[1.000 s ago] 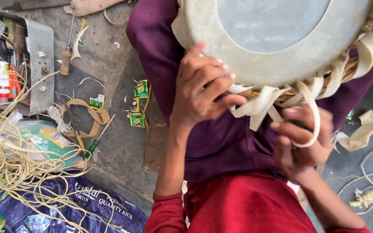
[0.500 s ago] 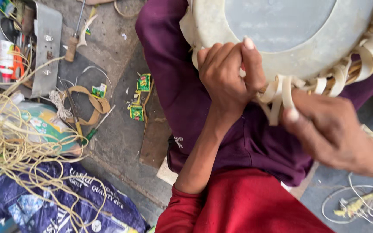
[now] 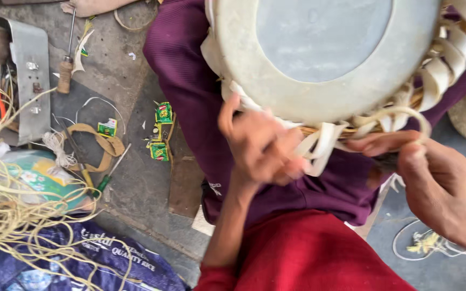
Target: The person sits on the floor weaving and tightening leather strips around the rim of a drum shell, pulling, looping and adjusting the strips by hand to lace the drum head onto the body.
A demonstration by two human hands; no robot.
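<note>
Head view: at twelve o'clock a drum [image 3: 319, 54] rested on the lap, the left hand [image 3: 262, 143] bracing its rim, the right hand [image 3: 432, 178] pinching a pale strap [image 3: 324, 145] taut.

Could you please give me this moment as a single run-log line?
left hand: gripping pale strap at drum rim | right hand: pulling strap loop | drum: on lap, grey head up | floor: cord tangle, green packets

Both hands [image 3: 260, 145] [image 3: 432, 178] apparently pulling pale straps [image 3: 324, 145] under drum [image 3: 319, 54].
</note>
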